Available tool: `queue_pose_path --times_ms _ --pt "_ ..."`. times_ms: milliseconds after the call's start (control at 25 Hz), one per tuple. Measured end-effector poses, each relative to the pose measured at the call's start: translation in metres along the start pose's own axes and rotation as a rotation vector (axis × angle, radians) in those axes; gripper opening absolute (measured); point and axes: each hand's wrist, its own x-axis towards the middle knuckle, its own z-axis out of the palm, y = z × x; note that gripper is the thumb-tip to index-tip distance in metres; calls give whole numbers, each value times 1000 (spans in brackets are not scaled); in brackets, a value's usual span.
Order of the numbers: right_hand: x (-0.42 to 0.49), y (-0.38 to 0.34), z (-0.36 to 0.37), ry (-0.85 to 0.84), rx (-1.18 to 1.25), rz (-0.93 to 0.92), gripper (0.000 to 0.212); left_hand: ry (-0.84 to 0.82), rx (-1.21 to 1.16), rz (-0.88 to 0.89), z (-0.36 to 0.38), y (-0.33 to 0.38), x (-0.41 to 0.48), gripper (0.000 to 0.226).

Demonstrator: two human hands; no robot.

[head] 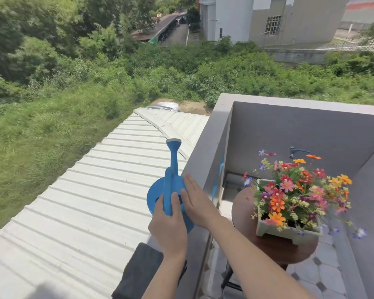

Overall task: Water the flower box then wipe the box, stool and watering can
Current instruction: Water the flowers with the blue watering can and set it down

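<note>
A blue watering can with a long spout pointing away stands on the grey balcony ledge. My left hand is wrapped around its handle. My right hand lies flat with fingers apart against the can's right side. To the right, a pale green flower box full of colourful flowers rests on a round dark wooden stool. A dark grey cloth lies on the ledge below my left forearm.
A blue tap sticks out of the grey balcony wall behind the flowers. The floor under the stool is tiled. Beyond the ledge a white corrugated roof drops away to grass, bushes and buildings.
</note>
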Motion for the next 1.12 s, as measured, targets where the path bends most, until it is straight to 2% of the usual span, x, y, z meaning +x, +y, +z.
queue_pose_path --times_ms 240,440,680,880,1120 --pt "-20 -8 -6 29 -16 -26 54 -91 -124 19 -28 11 11 21" --pt "-43 -41 -32 271 64 -20 55 -235 -149 121 -47 48 35 17" --pt "-66 -72 -85 463 9 -94 55 -416 -166 295 -58 127 55 14" --pt "-78 -86 -99 532 16 -99 59 -497 -154 377 -56 155 62 13" --pt "-82 -85 -94 488 134 -14 60 -602 -39 440 -41 160 79 12"
